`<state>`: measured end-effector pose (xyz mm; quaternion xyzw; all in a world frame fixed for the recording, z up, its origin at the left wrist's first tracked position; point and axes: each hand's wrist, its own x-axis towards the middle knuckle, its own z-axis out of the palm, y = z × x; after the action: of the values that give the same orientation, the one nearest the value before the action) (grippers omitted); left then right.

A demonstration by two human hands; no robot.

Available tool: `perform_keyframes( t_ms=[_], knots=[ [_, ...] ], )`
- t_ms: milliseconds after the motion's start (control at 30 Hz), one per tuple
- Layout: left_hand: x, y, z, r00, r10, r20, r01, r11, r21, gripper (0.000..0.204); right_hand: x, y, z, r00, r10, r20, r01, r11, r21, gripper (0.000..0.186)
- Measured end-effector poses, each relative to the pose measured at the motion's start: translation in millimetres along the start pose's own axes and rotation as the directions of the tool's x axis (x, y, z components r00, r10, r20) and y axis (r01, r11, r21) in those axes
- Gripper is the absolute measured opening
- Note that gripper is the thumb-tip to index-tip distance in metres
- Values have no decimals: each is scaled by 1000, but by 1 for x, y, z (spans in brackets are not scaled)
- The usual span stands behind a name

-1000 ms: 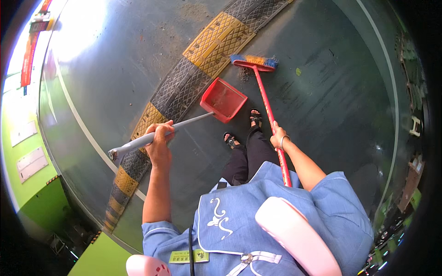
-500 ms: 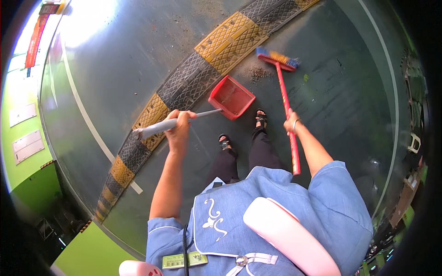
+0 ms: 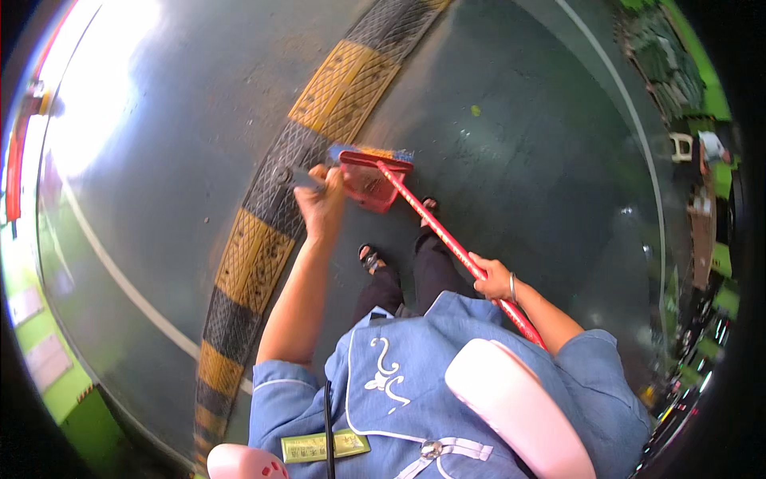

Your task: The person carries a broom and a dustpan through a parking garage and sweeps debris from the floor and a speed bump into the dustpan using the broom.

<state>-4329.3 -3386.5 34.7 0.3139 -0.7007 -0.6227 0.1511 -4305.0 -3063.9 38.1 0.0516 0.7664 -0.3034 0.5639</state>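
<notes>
My left hand [image 3: 321,209] is closed around the grey handle [image 3: 306,180] of a red dustpan. The dustpan [image 3: 373,195] rests on the floor beside the speed bump, with small dark debris faintly visible inside. My right hand [image 3: 492,279] grips the red stick of a broom [image 3: 435,222], which slants from my right side up to the dustpan. Its red head, with blue and yellow bristles [image 3: 383,152], lies across the dustpan's far edge and hides that edge.
A black and yellow speed bump [image 3: 255,251] runs diagonally along the left. My sandalled feet [image 3: 369,257] stand just behind the dustpan. White lines [image 3: 132,291] mark the dark floor. At the far right are a white stool [image 3: 681,148] and piled items [image 3: 658,60].
The broom head has moved left and nearer, from beside the debris pile to the dustpan. The pile no longer shows on the floor. The dustpan's handle has swung more upright.
</notes>
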Motion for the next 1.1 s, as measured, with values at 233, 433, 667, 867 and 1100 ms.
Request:
perform_keyframes(
  t_ms=[233, 433, 667, 867, 1100],
  knots=[
    [-5, 11, -4, 996, 56, 73, -52, 997, -52, 12, 47, 9, -44, 942, -10, -335, 81, 977, 198, 68],
    [-9, 21, 6, 994, -101, -35, 103, 994, 36, 20, 159, 5, -151, 855, 25, -518, 176, 926, 334, 35],
    [-7, 31, 7, 994, -113, -6, 113, 992, 56, 16, 211, 23, -142, 859, 239, -453, -2, 886, 464, 45],
    [2, 26, 1, 987, -122, 103, 123, 992, -8, 17, 141, 28, -44, 991, 102, -92, -33, 828, 559, 51],
    [-1, 24, 2, 991, -132, -11, 132, 991, -22, 14, 39, -7, -44, 967, -198, 158, 97, 864, 493, 63]
  ],
)
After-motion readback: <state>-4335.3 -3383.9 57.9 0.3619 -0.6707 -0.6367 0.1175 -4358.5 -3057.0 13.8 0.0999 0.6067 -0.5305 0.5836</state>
